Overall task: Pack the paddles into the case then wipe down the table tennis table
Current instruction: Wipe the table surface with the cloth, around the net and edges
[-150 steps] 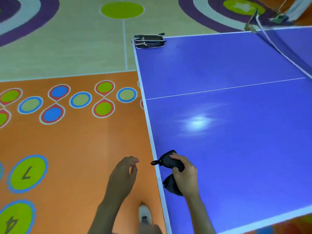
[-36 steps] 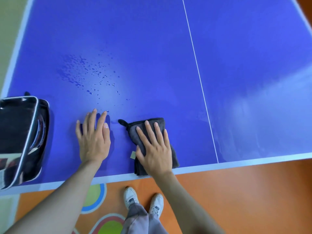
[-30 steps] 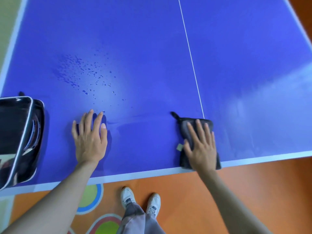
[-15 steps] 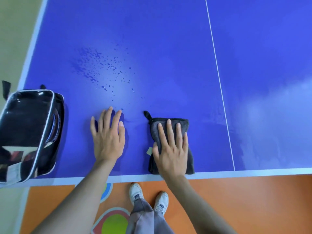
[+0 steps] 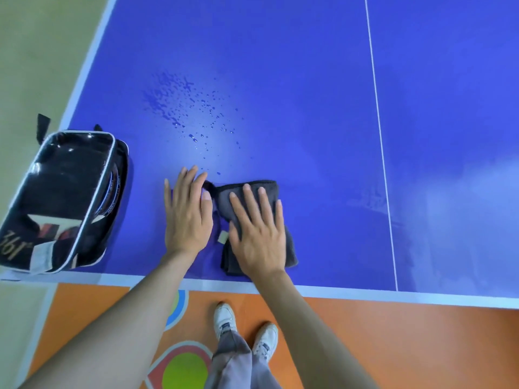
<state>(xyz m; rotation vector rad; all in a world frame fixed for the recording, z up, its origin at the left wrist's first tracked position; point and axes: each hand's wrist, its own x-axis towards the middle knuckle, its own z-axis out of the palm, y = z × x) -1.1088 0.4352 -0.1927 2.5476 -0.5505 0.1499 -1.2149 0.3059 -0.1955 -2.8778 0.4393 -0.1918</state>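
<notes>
We have swept the folded dark grey cloth (image 5: 252, 192) back leftward under our flat right hand (image 5: 259, 234); it now meets our flat, bracing left hand (image 5: 188, 217); droplets on the blue table (image 5: 309, 94) remain unwiped; the black paddle case (image 5: 56, 200) sits at the corner.

Below the near edge we see an orange floor (image 5: 407, 341) stretching to the right. On it, at the near middle, stand two white shoes (image 5: 224, 318), the left one a little farther than the right, with grey trouser legs (image 5: 233, 363) rising over them toward us. Just left of the shoes we see a painted floor shape (image 5: 182, 372), green at its centre with a red and pale outline. Along the far left runs a pale beige-green floor strip (image 5: 36, 51).
</notes>
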